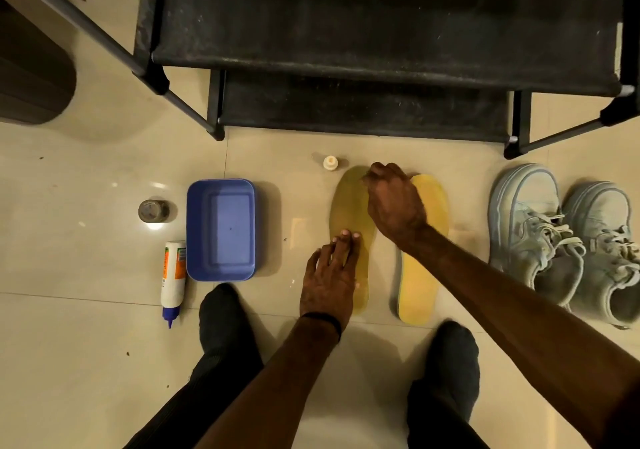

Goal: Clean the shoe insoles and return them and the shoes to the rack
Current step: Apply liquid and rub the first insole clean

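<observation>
Our left hand (327, 275) presses flat fingers on the darker insole (349, 220) on the floor; the right hand (393, 202) curls at its toe, grip contents unclear. Risk: hard scrubbing could slide it into the other insole (420, 275)

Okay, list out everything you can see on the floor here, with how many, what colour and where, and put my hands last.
insoles: two, yellow, flat on the floor side by side in front of the rack, the left one darker
shoes: two, pale grey-blue, laced, right of the insoles
rack: one, black, top of view
tub: one, blue, rectangular, left of the insoles
bottle: one, white with blue nozzle, lying left of the tub
jar: one, small, clear, beyond the bottle
cap: one, cream, near the insole toes
socked feet: two, dark, bottom
left hand: fingers pressing the left insole
right hand: curled over the left insole's toe end
</observation>
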